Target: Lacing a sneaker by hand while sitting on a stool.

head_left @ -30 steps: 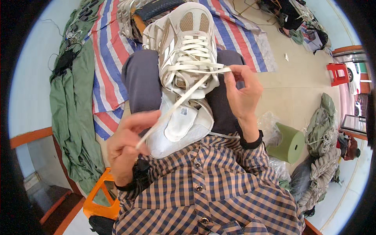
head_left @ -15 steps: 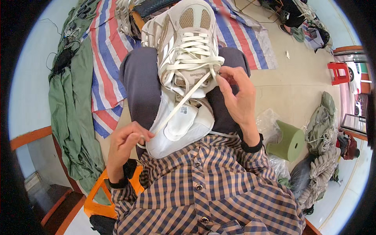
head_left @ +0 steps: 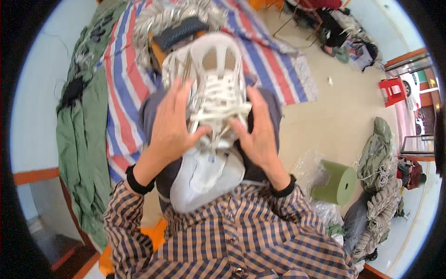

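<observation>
The shoe lies on the person's lap, toe pointing far and throat toward the person. It is off-white, with tan mesh on the toe and pale edging. Its white laces cross in several rows up the middle; at the near end a thicker strand runs left to right, and the loose parts under it are too blurred to follow.

The left hand is spread, fingers reaching far along the left side of the shoe, thumb out to the right by the near laces. The right hand is also spread, fingers along the right side, thumb turned left over the near end. Neither seems to pinch anything; how firmly they press I cannot tell.

Counted: two hands, each with one dark band at the wrist; one laced shoe between them; one second shoe just beside it on the left; one pale piece with a white inner pad, on the near side. Farther off, one green roll on the right and one red stool at the far right.
</observation>
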The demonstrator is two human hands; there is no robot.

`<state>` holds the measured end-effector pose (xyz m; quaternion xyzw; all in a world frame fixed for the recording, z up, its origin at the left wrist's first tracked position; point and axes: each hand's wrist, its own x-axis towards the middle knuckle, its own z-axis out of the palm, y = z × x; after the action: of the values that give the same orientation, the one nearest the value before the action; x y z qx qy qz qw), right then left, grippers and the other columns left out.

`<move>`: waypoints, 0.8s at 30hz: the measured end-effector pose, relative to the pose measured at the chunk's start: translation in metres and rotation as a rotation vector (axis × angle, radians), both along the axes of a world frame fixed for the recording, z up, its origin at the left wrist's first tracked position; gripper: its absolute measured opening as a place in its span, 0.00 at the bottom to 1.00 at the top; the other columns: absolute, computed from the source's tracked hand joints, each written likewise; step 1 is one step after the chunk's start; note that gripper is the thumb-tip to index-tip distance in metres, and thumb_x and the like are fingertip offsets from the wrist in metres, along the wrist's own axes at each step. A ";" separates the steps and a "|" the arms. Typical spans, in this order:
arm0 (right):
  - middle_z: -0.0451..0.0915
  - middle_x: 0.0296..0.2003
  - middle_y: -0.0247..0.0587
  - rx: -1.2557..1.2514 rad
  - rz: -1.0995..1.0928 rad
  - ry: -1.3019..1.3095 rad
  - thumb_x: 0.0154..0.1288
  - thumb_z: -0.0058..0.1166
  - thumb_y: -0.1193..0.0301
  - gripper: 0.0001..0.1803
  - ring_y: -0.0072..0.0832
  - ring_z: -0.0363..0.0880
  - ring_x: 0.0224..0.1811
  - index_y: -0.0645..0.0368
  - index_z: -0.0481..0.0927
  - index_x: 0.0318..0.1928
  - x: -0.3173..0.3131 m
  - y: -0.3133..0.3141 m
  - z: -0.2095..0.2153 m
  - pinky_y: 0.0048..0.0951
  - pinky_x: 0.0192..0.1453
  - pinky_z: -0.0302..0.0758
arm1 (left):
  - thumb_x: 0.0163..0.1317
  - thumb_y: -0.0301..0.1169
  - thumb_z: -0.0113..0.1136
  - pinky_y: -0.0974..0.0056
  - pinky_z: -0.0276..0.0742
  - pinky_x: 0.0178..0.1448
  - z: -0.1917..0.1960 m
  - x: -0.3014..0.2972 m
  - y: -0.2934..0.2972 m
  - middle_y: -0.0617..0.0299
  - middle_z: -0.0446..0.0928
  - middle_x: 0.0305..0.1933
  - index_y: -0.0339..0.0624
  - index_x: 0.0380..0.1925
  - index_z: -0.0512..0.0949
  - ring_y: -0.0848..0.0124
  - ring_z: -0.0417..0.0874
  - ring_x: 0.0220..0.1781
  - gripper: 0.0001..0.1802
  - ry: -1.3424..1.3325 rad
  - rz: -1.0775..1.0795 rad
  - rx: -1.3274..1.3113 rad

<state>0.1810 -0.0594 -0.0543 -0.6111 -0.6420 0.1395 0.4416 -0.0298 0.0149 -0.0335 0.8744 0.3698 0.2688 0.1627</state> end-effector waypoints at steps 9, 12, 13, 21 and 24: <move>0.60 0.65 0.63 0.010 0.056 0.022 0.65 0.51 0.58 0.39 0.56 0.61 0.66 0.67 0.55 0.69 -0.002 0.017 -0.013 0.43 0.69 0.60 | 0.58 0.53 0.58 0.44 0.51 0.72 -0.022 -0.006 0.020 0.30 0.48 0.71 0.29 0.68 0.50 0.35 0.54 0.71 0.49 -0.040 -0.230 -0.103; 0.60 0.66 0.63 -0.141 0.039 -0.004 0.66 0.50 0.58 0.38 0.56 0.62 0.66 0.66 0.55 0.69 -0.005 0.018 -0.009 0.42 0.67 0.64 | 0.60 0.52 0.57 0.47 0.53 0.72 -0.031 -0.008 0.019 0.33 0.50 0.71 0.30 0.68 0.49 0.39 0.56 0.71 0.48 -0.016 -0.178 -0.146; 0.60 0.66 0.63 -0.151 0.029 -0.022 0.66 0.50 0.58 0.38 0.56 0.62 0.66 0.66 0.55 0.69 -0.007 0.020 -0.008 0.42 0.67 0.64 | 0.60 0.52 0.57 0.47 0.53 0.72 -0.033 -0.007 0.020 0.33 0.50 0.71 0.30 0.68 0.49 0.39 0.56 0.71 0.48 -0.035 -0.189 -0.153; 0.56 0.68 0.62 -0.238 -0.030 -0.043 0.66 0.53 0.59 0.42 0.54 0.58 0.69 0.67 0.50 0.71 -0.021 0.025 -0.010 0.42 0.70 0.60 | 0.67 0.36 0.50 0.40 0.45 0.72 -0.041 -0.005 0.024 0.33 0.44 0.73 0.31 0.68 0.53 0.38 0.48 0.73 0.35 -0.298 -0.227 -0.233; 0.54 0.67 0.64 -0.158 -0.043 0.005 0.63 0.55 0.68 0.40 0.57 0.60 0.66 0.66 0.51 0.70 -0.021 0.025 -0.017 0.43 0.67 0.64 | 0.68 0.42 0.50 0.42 0.46 0.73 -0.040 -0.007 0.022 0.34 0.44 0.73 0.32 0.69 0.53 0.40 0.48 0.74 0.36 -0.241 -0.233 -0.226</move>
<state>0.1596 -0.0346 -0.0717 -0.6574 -0.6144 0.1819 0.3965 -0.0368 0.0367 -0.0733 0.8490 0.2720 0.3076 0.3325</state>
